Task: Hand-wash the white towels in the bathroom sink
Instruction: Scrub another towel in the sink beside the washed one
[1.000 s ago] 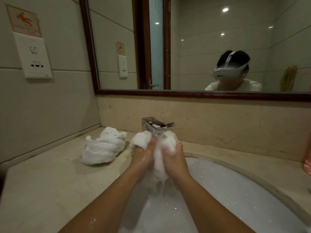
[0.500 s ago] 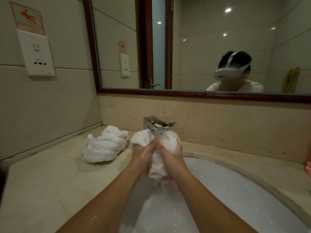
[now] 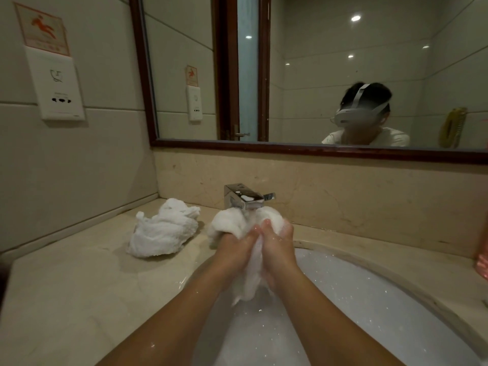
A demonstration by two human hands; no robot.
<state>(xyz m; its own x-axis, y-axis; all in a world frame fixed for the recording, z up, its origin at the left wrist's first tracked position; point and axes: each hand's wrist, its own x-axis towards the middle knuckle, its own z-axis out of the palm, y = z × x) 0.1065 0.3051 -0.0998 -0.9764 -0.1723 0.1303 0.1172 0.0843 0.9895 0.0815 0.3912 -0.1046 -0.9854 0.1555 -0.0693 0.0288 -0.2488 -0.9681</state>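
A wet white towel [image 3: 229, 223] is bunched between both my hands above the sink [image 3: 369, 294], just below the chrome faucet [image 3: 244, 199]. My left hand [image 3: 233, 247] grips its left side and my right hand [image 3: 277, 244] grips its right side, knuckles close together. The towel's lower end [image 3: 248, 286] hangs down toward the foamy water. A second white towel [image 3: 163, 229] lies crumpled on the countertop [image 3: 66, 299] to the left of the sink.
A dark-framed mirror [image 3: 317, 149] spans the wall above a beige backsplash and reflects a person wearing a headset. A white wall socket plate [image 3: 56, 85] sits on the left wall. Something pink [image 3: 482, 257] stands at the right edge of the counter.
Both hands have kept rubbing the towel, shifting slightly against each other. The hanging end now reaches lower between my wrists. The towel on the counter has not moved.
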